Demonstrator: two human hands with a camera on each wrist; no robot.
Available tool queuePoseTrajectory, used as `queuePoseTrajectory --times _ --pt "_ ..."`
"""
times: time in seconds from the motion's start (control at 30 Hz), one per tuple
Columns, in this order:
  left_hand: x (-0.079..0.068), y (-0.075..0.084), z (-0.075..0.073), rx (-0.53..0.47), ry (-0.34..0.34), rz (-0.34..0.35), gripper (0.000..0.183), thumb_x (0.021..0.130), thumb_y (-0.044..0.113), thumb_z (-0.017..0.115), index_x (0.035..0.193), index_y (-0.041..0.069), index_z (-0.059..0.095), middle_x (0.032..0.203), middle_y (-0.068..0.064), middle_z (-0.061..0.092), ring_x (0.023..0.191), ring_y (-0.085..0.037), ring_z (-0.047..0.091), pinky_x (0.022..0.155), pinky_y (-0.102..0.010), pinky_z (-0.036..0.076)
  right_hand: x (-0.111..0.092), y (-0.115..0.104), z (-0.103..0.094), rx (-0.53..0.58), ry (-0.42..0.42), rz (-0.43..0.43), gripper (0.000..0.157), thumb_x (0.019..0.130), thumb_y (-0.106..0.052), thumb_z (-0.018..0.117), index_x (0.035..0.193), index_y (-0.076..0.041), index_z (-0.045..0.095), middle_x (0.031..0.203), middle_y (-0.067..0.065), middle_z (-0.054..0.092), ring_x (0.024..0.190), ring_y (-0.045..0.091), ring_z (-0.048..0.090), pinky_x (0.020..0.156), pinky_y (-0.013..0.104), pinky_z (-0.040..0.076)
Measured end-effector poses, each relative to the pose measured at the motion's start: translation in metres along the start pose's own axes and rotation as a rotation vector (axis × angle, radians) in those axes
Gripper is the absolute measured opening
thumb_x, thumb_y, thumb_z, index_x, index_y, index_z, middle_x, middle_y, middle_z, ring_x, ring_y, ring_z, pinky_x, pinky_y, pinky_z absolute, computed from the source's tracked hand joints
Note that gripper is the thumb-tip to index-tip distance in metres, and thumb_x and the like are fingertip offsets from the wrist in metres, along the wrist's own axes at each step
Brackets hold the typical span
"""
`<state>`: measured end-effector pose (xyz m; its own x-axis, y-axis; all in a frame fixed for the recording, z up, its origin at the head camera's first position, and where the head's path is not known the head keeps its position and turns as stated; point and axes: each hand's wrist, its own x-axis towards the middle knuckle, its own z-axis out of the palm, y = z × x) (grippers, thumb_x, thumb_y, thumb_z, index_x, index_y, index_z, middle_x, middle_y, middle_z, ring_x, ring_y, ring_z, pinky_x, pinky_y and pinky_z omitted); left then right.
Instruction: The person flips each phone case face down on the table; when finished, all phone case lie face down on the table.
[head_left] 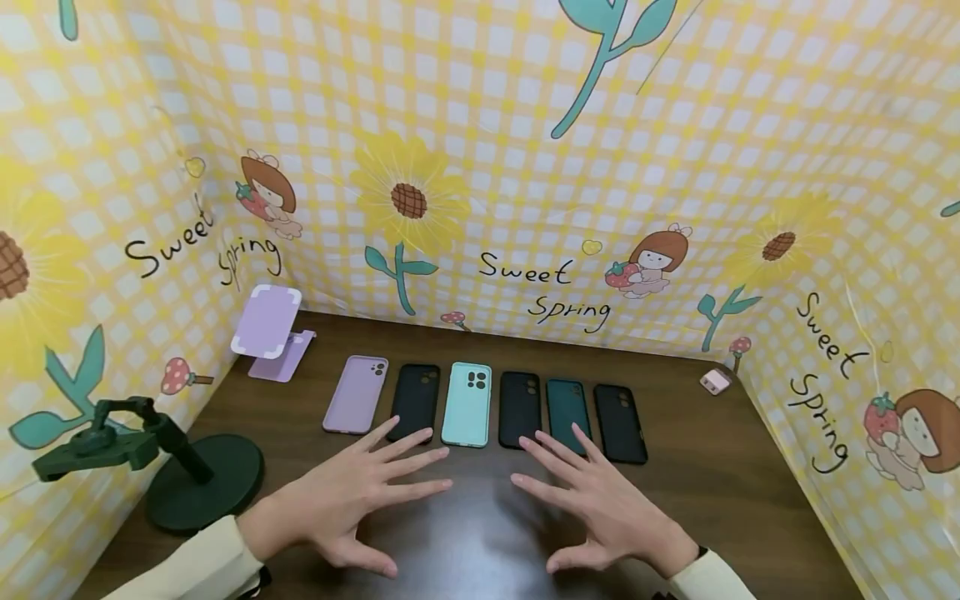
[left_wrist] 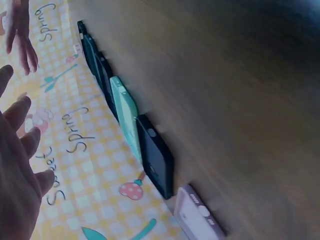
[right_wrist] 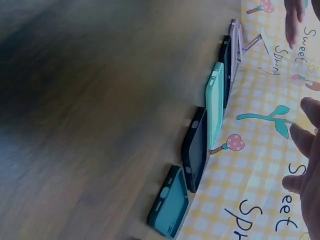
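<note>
My left hand (head_left: 360, 492) is held over the near part of the table with its fingers spread, holding nothing. Its fingertips overlap the lower end of a black phone case (head_left: 415, 402) in the head view. Opposite it, my right hand (head_left: 596, 504) also has spread fingers and holds nothing, its fingertips reaching over a dark teal phone case (head_left: 567, 412) and another black phone case (head_left: 519, 408). Between the hands lies a mint phone case (head_left: 467, 406). A lilac phone case (head_left: 356, 395) ends the row at left, a further black phone case (head_left: 621, 423) at right.
A purple phone stand (head_left: 267, 321) stands at the back left. Nearer, a dark green stand with a round base (head_left: 225, 492) and folding arm is by the left wall. A small pink charger block (head_left: 715, 382) sits back right. Checked cloth (head_left: 525, 200) surrounds the wooden table (head_left: 720, 467).
</note>
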<state>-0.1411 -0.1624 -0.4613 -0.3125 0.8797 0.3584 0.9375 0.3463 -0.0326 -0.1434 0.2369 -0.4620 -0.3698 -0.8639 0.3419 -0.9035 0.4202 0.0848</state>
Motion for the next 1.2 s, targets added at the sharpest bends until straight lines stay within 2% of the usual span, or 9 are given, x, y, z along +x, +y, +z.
queuePoseTrajectory --times 0.17,0.27,0.4,0.5,0.6,0.8,0.9,1.03,1.2 --pt "-0.019 0.002 0.004 -0.074 0.013 -0.094 0.098 0.082 0.062 0.077 0.162 0.027 0.033 0.169 -0.002 0.033 0.157 -0.034 0.029 0.130 -0.044 -0.007 0.018 0.007 0.003 0.066 -0.008 0.071 0.075 0.096 -0.066 0.058 0.158 -0.026 0.043 0.153 0.000 0.056 0.138 0.020 0.057 0.112 0.065 0.039" --pt "-0.027 0.003 0.005 -0.118 0.052 -0.209 0.084 0.087 0.049 0.078 0.159 0.029 0.039 0.161 0.001 0.045 0.151 -0.030 0.041 0.128 -0.050 0.021 0.033 0.018 0.004 0.167 0.011 0.120 0.060 0.096 -0.048 0.069 0.149 -0.024 0.055 0.134 -0.004 0.068 0.123 0.012 0.064 0.106 0.053 0.050" --pt "-0.034 -0.002 0.004 -0.127 0.158 -0.457 0.064 0.088 0.035 0.081 0.147 0.031 0.056 0.139 0.004 0.064 0.127 -0.022 0.063 0.098 -0.050 0.055 0.064 0.038 0.006 0.347 -0.002 0.184 0.046 0.098 -0.038 0.070 0.141 -0.020 0.063 0.130 0.000 0.071 0.121 0.013 0.065 0.101 0.041 0.054" --pt "-0.041 -0.010 0.004 -0.166 0.232 -0.676 0.049 0.090 0.029 0.081 0.136 0.028 0.066 0.128 0.002 0.066 0.116 -0.020 0.066 0.089 -0.048 0.058 0.092 0.053 0.012 0.474 -0.019 0.232 0.042 0.100 -0.031 0.069 0.138 -0.016 0.065 0.119 0.000 0.073 0.109 0.010 0.068 0.094 0.037 0.057" --pt "-0.050 -0.019 0.008 -0.230 0.259 -0.862 0.042 0.092 0.025 0.079 0.132 0.020 0.068 0.125 -0.005 0.062 0.113 -0.026 0.062 0.089 -0.050 0.054 0.118 0.065 0.024 0.568 -0.039 0.282 0.035 0.100 -0.027 0.069 0.133 -0.015 0.068 0.090 -0.005 0.068 0.080 0.005 0.061 0.077 0.028 0.055" --pt "-0.070 -0.027 0.017 -0.340 0.157 -1.144 0.066 0.094 0.034 0.075 0.149 0.007 0.051 0.132 -0.025 0.047 0.117 -0.039 0.050 0.091 -0.058 0.046 0.166 0.078 0.059 0.667 -0.098 0.335 0.029 0.101 -0.028 0.068 0.127 -0.017 0.071 0.069 -0.006 0.050 0.062 0.004 0.043 0.065 0.021 0.042" --pt "-0.073 -0.027 0.020 -0.369 0.123 -1.209 0.077 0.094 0.038 0.074 0.154 0.005 0.041 0.136 -0.029 0.041 0.122 -0.043 0.044 0.092 -0.062 0.044 0.184 0.083 0.076 0.671 -0.124 0.335 0.031 0.101 -0.030 0.067 0.127 -0.013 0.072 0.073 -0.006 0.055 0.065 0.006 0.046 0.065 0.022 0.042" --pt "-0.072 -0.030 0.024 -0.390 0.138 -1.210 0.079 0.094 0.036 0.075 0.156 0.005 0.038 0.138 -0.032 0.038 0.124 -0.045 0.041 0.093 -0.064 0.042 0.206 0.091 0.091 0.674 -0.134 0.347 0.033 0.101 -0.028 0.067 0.126 -0.007 0.072 0.080 0.001 0.061 0.071 0.013 0.053 0.068 0.026 0.045" --pt "-0.070 -0.038 0.030 -0.414 0.123 -1.209 0.073 0.096 0.029 0.072 0.156 0.004 0.039 0.141 -0.033 0.038 0.129 -0.048 0.039 0.097 -0.066 0.040 0.226 0.102 0.107 0.663 -0.197 0.415 0.034 0.103 -0.029 0.064 0.131 -0.009 0.069 0.111 0.004 0.068 0.099 0.016 0.066 0.090 0.030 0.054"
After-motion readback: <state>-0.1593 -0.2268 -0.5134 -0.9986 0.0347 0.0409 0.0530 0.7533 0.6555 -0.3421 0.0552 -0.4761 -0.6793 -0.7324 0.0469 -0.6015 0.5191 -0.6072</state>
